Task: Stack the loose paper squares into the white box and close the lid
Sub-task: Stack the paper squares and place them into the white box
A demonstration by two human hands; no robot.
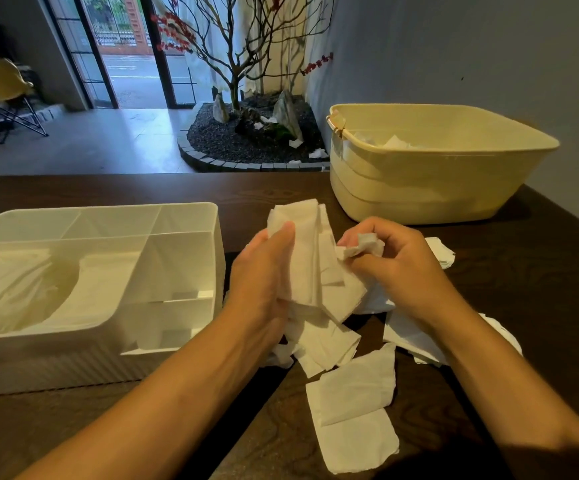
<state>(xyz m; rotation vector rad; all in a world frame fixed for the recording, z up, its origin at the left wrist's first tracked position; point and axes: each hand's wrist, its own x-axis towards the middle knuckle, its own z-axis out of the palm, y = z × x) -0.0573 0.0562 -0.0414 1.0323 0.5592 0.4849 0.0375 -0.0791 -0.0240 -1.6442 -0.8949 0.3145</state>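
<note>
The left hand [267, 271] grasps an upright bundle of paper squares [307, 251], thumb pressed on its near face. The right hand [395, 261] pinches one crumpled square [364, 244] just beside the bundle. More loose squares [354, 407] lie scattered on the dark table [523, 306], near and to the right. The white box [177, 258] stands open at the left, paper already in its large compartment; no lid is plainly seen. A yellow tub [437, 174] sits far right. The bundle looks uneven, so sheets could slip out or fan apart on the way to the box, and the crumpled one may keep the stack from lying flat.
</note>
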